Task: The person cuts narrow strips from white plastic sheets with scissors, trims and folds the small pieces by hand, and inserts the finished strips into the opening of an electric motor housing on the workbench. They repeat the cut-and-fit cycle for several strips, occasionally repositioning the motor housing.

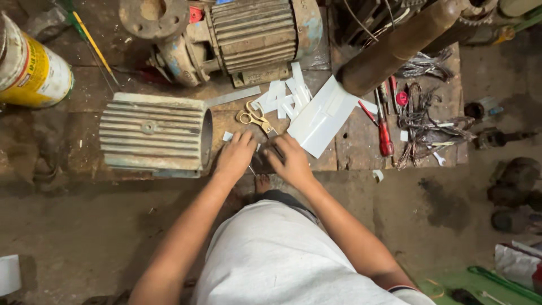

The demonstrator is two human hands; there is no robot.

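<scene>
Both hands rest side by side on the wooden board [350,152], just below the gold-handled scissors [255,118]. The left hand [236,155] lies fingers-down beside the finned motor housing [153,132]; the right hand [291,159] curls near the white paper sheet [322,118]. Whether either grips anything, I cannot tell.

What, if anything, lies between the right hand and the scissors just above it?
Nothing visible does. The scissors lie on the wooden board just beyond both hands; the right hand and left hand rest on small white strips, with only bare board up to the scissors' blades.

Two finned motor housings [152,133], one pair of scissors [255,117], two red-handled screwdrivers [385,135].
</scene>
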